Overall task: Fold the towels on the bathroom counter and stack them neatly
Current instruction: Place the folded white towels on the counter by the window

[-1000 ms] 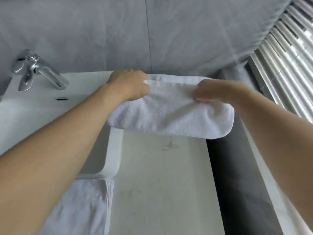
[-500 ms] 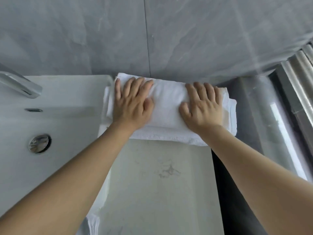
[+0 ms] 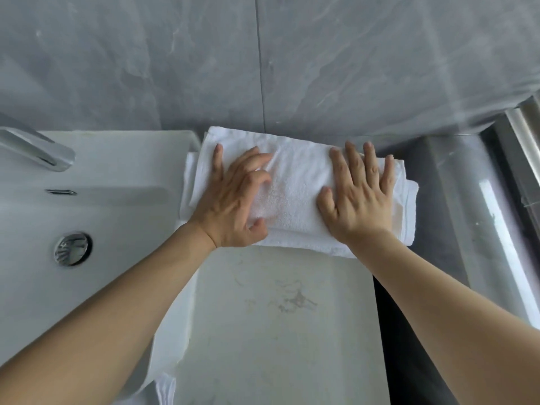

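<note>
And the folded white towel (image 3: 292,182) is down on the stack at the back of the worktop (image 3: 277,317), left hand (image 3: 230,206) now half-curling its fingers, right hand (image 3: 359,200) flat and spread — this one looks placed, just squaring up.

Bathroom: white basin (image 3: 96,206), chrome tap (image 3: 38,150), drain (image 3: 72,248), grey tiled wall (image 3: 175,59), counter (image 3: 277,317).
</note>
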`<act>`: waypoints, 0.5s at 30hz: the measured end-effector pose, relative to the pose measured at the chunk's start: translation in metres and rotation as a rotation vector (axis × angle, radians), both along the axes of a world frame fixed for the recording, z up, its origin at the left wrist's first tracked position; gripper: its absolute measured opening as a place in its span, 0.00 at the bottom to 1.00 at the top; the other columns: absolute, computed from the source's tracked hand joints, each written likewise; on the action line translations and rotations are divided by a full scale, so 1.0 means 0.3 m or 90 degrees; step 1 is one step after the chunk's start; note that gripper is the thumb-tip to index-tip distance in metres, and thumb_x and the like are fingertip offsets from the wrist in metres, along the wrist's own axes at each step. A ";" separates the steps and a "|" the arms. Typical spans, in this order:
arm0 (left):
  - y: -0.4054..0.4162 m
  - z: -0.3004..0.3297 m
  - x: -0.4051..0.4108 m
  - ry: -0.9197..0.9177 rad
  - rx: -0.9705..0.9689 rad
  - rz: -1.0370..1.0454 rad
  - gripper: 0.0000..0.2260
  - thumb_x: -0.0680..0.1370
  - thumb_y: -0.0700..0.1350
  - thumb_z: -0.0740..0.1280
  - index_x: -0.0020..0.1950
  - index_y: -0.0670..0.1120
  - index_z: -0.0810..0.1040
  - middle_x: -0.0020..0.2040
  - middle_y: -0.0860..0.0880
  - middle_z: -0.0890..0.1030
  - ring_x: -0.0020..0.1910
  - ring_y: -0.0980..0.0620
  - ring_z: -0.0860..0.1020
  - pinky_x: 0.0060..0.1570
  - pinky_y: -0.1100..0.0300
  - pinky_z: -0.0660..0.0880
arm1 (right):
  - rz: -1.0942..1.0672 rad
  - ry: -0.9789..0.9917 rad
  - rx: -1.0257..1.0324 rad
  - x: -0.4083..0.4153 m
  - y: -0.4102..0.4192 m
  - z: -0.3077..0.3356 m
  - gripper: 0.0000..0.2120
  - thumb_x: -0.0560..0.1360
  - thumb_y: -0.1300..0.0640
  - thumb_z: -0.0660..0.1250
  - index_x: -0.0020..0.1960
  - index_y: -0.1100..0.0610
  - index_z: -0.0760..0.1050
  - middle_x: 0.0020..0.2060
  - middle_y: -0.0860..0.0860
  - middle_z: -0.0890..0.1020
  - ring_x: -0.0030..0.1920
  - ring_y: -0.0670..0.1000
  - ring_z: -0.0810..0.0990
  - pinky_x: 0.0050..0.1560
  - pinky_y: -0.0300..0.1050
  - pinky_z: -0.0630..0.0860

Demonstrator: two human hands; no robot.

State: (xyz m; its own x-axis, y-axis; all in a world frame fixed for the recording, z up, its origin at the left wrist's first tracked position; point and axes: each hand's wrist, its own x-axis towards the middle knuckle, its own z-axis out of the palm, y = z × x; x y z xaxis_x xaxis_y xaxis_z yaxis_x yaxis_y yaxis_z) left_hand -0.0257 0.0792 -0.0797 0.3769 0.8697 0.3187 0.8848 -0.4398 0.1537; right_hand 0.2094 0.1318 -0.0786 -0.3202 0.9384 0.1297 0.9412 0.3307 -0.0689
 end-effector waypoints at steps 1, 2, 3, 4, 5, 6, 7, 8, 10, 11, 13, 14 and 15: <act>-0.005 0.005 -0.001 0.008 0.004 -0.017 0.26 0.63 0.50 0.64 0.59 0.41 0.68 0.68 0.39 0.70 0.73 0.38 0.64 0.70 0.28 0.46 | -0.001 0.001 0.002 0.002 0.000 0.000 0.33 0.75 0.43 0.48 0.77 0.55 0.59 0.76 0.55 0.61 0.78 0.58 0.50 0.75 0.61 0.38; -0.008 0.011 -0.002 0.030 0.008 -0.030 0.25 0.62 0.49 0.63 0.57 0.42 0.68 0.66 0.39 0.70 0.72 0.37 0.66 0.69 0.28 0.47 | 0.002 0.002 0.000 0.002 0.002 0.003 0.33 0.75 0.43 0.47 0.77 0.55 0.59 0.76 0.55 0.61 0.78 0.58 0.50 0.75 0.61 0.38; -0.008 0.021 -0.002 0.056 0.013 -0.036 0.23 0.62 0.48 0.63 0.55 0.42 0.69 0.64 0.39 0.70 0.69 0.37 0.68 0.69 0.28 0.49 | 0.007 0.002 -0.002 0.004 0.006 0.007 0.33 0.75 0.42 0.47 0.77 0.55 0.58 0.76 0.55 0.61 0.78 0.58 0.50 0.75 0.61 0.37; -0.002 0.027 -0.003 0.077 0.015 -0.036 0.20 0.62 0.47 0.62 0.52 0.42 0.70 0.61 0.40 0.71 0.66 0.37 0.70 0.68 0.28 0.51 | 0.014 -0.002 -0.010 0.005 0.019 0.009 0.33 0.76 0.42 0.46 0.77 0.55 0.58 0.77 0.55 0.60 0.78 0.57 0.49 0.75 0.61 0.37; 0.007 0.037 -0.002 0.096 0.020 -0.027 0.17 0.62 0.46 0.61 0.49 0.41 0.72 0.57 0.41 0.72 0.61 0.38 0.72 0.68 0.29 0.53 | 0.018 -0.006 -0.015 0.006 0.033 0.016 0.34 0.76 0.42 0.45 0.78 0.55 0.57 0.77 0.55 0.59 0.78 0.57 0.48 0.75 0.61 0.36; 0.013 0.054 0.002 0.115 0.030 -0.015 0.14 0.63 0.44 0.60 0.46 0.41 0.73 0.54 0.42 0.73 0.56 0.39 0.72 0.67 0.29 0.56 | 0.020 -0.007 -0.016 0.007 0.040 0.029 0.34 0.76 0.42 0.44 0.78 0.55 0.57 0.77 0.55 0.58 0.79 0.57 0.47 0.75 0.61 0.35; 0.020 0.074 0.005 0.120 0.046 -0.001 0.11 0.64 0.42 0.60 0.44 0.41 0.73 0.51 0.42 0.74 0.51 0.40 0.72 0.65 0.29 0.59 | 0.020 -0.001 -0.010 0.004 0.043 0.047 0.33 0.76 0.43 0.45 0.77 0.56 0.58 0.78 0.56 0.57 0.79 0.56 0.47 0.75 0.62 0.36; 0.026 0.097 0.008 0.108 0.065 0.011 0.09 0.64 0.40 0.59 0.42 0.41 0.72 0.48 0.42 0.74 0.48 0.41 0.72 0.64 0.29 0.62 | 0.018 0.012 0.008 0.000 0.042 0.070 0.32 0.76 0.45 0.46 0.77 0.57 0.59 0.78 0.56 0.57 0.79 0.56 0.47 0.75 0.62 0.36; 0.025 0.146 0.017 0.055 0.119 0.028 0.09 0.62 0.38 0.56 0.39 0.41 0.71 0.46 0.41 0.76 0.46 0.41 0.72 0.65 0.29 0.62 | 0.020 0.049 0.064 -0.007 0.019 0.113 0.29 0.77 0.49 0.49 0.75 0.59 0.62 0.77 0.57 0.58 0.78 0.57 0.49 0.75 0.62 0.37; 0.013 0.162 0.023 0.036 0.146 0.036 0.09 0.62 0.38 0.55 0.39 0.41 0.70 0.46 0.40 0.76 0.46 0.41 0.72 0.66 0.30 0.61 | 0.025 0.062 0.085 -0.011 -0.001 0.126 0.28 0.78 0.49 0.49 0.75 0.59 0.62 0.77 0.57 0.58 0.78 0.58 0.50 0.75 0.62 0.38; -0.032 0.158 0.032 0.048 0.152 0.043 0.08 0.61 0.38 0.55 0.37 0.42 0.70 0.48 0.39 0.76 0.50 0.40 0.74 0.68 0.30 0.58 | 0.039 0.068 0.065 -0.015 -0.051 0.123 0.30 0.79 0.45 0.46 0.76 0.58 0.60 0.78 0.57 0.56 0.78 0.58 0.49 0.75 0.60 0.38; -0.062 0.140 0.035 0.075 0.118 0.043 0.08 0.61 0.39 0.55 0.37 0.42 0.70 0.51 0.38 0.76 0.54 0.39 0.75 0.67 0.28 0.56 | 0.039 0.059 0.025 -0.016 -0.078 0.107 0.32 0.79 0.42 0.43 0.78 0.56 0.56 0.79 0.56 0.53 0.79 0.57 0.48 0.75 0.60 0.37; -0.088 0.115 0.036 0.095 0.061 0.044 0.07 0.62 0.40 0.56 0.38 0.43 0.70 0.55 0.38 0.75 0.60 0.38 0.73 0.67 0.27 0.55 | 0.034 0.042 -0.015 -0.015 -0.100 0.085 0.34 0.78 0.39 0.40 0.79 0.54 0.51 0.79 0.55 0.50 0.79 0.56 0.45 0.75 0.59 0.36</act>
State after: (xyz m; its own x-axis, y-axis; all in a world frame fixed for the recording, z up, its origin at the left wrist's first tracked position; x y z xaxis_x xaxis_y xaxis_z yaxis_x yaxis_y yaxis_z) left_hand -0.0151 0.0528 -0.0451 0.3664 0.8637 0.3462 0.9235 -0.3830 -0.0217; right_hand 0.2050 0.1019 -0.0532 -0.3618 0.9231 0.1306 0.9152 0.3784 -0.1390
